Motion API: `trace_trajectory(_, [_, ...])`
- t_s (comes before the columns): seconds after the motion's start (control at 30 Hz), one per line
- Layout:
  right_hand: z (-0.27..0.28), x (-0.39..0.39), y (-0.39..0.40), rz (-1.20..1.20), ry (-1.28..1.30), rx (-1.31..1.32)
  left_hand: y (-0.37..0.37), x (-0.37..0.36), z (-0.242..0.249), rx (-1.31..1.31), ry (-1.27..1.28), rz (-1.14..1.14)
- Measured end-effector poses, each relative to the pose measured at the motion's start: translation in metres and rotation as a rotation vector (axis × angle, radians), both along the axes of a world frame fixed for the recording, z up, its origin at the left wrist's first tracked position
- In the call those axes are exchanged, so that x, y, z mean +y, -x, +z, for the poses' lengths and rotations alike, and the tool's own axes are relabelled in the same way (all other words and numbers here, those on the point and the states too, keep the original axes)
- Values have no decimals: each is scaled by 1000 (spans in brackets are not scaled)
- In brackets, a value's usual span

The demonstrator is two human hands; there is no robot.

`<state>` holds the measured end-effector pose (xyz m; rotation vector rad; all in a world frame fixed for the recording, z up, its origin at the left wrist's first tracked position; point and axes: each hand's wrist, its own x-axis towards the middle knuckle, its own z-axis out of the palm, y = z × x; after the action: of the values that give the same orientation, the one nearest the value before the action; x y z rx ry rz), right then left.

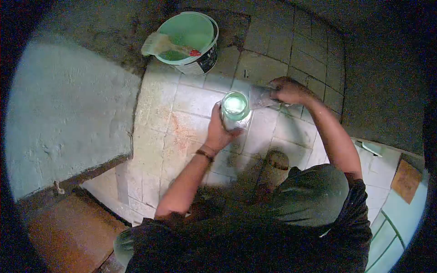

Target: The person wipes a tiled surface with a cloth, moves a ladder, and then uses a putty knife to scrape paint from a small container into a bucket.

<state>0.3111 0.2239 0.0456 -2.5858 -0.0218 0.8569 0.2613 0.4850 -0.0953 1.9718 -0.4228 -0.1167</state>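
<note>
- The left hand (219,132) wraps its fingers around the side of a clear jar (235,109), thumb and fingers curled tight on the glass, with a dark band on the wrist
- The jar stands upright on the tiled floor (191,100) near the middle of the scene, its round mouth open upward and showing pale green liquid inside
- The right hand (287,90) is just right of the jar, fingers closed on a flat, pale, blurred thing (261,96) that reaches toward the jar's rim; what it is cannot be told
- A white bucket (191,43) sits on the far side, well apart from both hands, its inside coated green
- A wide brush (161,45) lies across the bucket's left rim, bristle end hanging out past the edge, red mark on the handle over the paint
- To the left a pale painted wall (68,113) rises, its lower edge meeting the floor along a dark line that runs toward the near left
- A brownish step or ledge (68,232) lies at the near left below that wall
- Bare tiles lie open between the jar and the bucket, and also left of the jar up to the wall edge
- The person's bent knee (314,195) in dark cloth and one foot (275,166) fill the near right, close behind the jar
- A brown tile piece (406,179) lies at the far right edge, apart from everything else
</note>
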Motion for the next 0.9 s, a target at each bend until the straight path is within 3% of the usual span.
trace_trajectory(0.07, [-22, -2, 1, 3, -32, -17, 4, -22, 11, 292, 328, 63])
trace_trajectory(0.1, [-32, -4, 0, 7, -64, -38, 2, -30, -13, 175, 336, 137])
trace_trajectory(0.2, [-23, 5, 1, -86, -131, 13, -6, -50, -1, 212, 429, 192])
trace_trajectory(0.23, [-30, 5, 4, -81, -125, 22, -8, -50, -7, 220, 434, 199])
trace_trajectory(0.3, [-51, 2, 12, -169, -259, -252, -12, -47, -20, -146, 189, 248])
trace_trajectory(0.4, [-60, 6, 10, -211, -148, -257, -17, -41, -20, -248, 138, 260])
trace_trajectory(0.53, [-31, 18, -9, -190, 20, -59, -18, -39, -29, -64, 307, 228])
trace_trajectory(0.73, [-44, 6, -15, -127, -67, -111, -19, -35, -26, 94, 310, 197])
trace_trajectory(0.8, [-48, 7, -6, 18, 2, -260, -21, -33, -18, 68, 202, 192])
trace_trajectory(0.9, [-24, 24, -1, -86, -51, -278, -22, -32, -22, 75, 271, 178])
